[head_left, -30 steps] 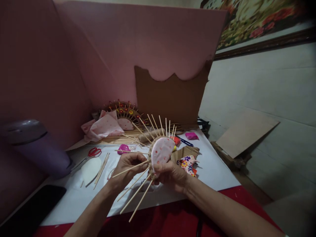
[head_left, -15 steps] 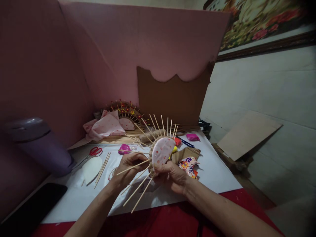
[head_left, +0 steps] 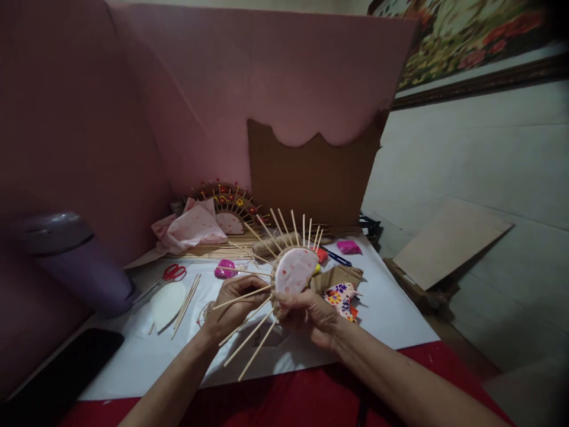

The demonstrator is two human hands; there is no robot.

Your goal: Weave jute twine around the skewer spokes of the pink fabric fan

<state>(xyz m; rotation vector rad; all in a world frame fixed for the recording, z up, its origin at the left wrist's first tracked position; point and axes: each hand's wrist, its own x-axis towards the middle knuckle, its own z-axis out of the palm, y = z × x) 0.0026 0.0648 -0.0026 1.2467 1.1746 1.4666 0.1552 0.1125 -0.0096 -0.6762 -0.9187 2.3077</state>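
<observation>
A half-round craft piece (head_left: 297, 271), covered in pale spotted cloth with a twine-wrapped curved edge, is held up over the table. Thin wooden sticks (head_left: 253, 350) fan outward from that edge. My right hand (head_left: 309, 311) grips its lower part, the thumb lying over the cloth front. At the left edge, among the sticks, is my left hand (head_left: 235, 302) with its fingers curled together; whatever they pinch is hidden. Beside the left wrist lies a small loop of twine (head_left: 205, 311). Behind the craft piece rests a twine roll (head_left: 269, 245).
Red-handled scissors (head_left: 173, 272), a white oval piece (head_left: 168, 303) and loose sticks (head_left: 186, 305) lie left. A purple bottle (head_left: 84, 261) and a black phone-like slab (head_left: 71, 373) stand nearer. Flowered cloth (head_left: 340, 299) lies right. Brown cardboard (head_left: 311, 178) rises behind.
The whole view has shifted very slightly. Both hands keep their places on the craft piece, with the left fingers moving only a little.
</observation>
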